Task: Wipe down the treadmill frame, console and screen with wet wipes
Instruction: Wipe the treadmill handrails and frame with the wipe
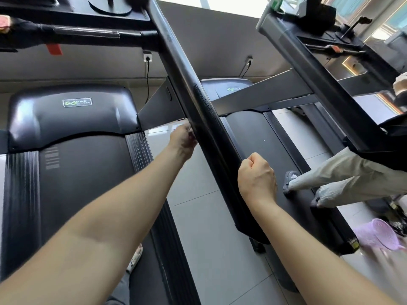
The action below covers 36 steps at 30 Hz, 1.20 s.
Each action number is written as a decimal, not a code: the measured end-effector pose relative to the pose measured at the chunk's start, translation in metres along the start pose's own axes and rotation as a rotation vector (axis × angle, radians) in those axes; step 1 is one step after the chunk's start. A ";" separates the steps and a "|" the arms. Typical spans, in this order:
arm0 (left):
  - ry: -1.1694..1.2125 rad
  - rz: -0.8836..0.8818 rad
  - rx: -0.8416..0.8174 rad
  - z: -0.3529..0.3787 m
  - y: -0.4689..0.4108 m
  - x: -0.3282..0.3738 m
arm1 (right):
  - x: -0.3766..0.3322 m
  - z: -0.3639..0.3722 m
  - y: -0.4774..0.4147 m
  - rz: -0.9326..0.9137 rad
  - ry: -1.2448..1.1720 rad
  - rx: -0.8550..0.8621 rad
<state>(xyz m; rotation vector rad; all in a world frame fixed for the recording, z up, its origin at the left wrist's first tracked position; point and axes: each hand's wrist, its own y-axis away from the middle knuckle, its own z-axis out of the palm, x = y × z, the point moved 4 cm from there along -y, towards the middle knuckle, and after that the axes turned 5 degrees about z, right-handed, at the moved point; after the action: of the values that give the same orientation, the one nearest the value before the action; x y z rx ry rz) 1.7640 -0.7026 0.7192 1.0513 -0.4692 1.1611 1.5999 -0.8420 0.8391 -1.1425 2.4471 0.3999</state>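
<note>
Right hand (256, 175) is clenched in a fist just beside the right edge of the treadmill's black handrail (204, 111). Farther up, the left hand (184, 139) meets the handrail's left edge. Its fingers are hidden behind it, so I cannot tell its grip.

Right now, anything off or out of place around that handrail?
Nothing spilled, broken or askew. One oddity: no wipe shows. The left hand meets the black handrail with its fingers hidden behind it; the right hand is a bare fist beside the rail.
</note>
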 end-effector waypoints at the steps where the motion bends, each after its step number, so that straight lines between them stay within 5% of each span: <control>1: 0.051 -0.032 -0.040 0.004 0.011 -0.009 | 0.000 0.000 0.000 -0.005 -0.005 -0.001; 9: 0.006 -0.125 -0.336 0.007 0.120 -0.064 | -0.001 -0.001 0.000 -0.017 -0.007 0.001; 16: -0.143 0.133 0.147 -0.004 0.008 0.007 | -0.002 -0.005 0.002 -0.015 0.017 -0.007; 20: -0.237 0.092 0.214 0.004 0.032 -0.003 | -0.003 -0.004 0.002 -0.017 0.019 -0.008; 32: -0.301 -0.368 -0.240 -0.003 0.209 -0.102 | -0.003 -0.005 0.004 -0.006 0.003 -0.012; 36: -0.321 -0.364 -0.230 -0.002 0.189 -0.089 | -0.002 -0.006 0.005 -0.004 0.007 -0.007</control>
<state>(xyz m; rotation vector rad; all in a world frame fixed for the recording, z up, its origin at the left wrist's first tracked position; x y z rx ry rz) 1.5594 -0.7423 0.7300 1.0707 -0.6170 0.6029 1.5962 -0.8400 0.8459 -1.1538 2.4512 0.4044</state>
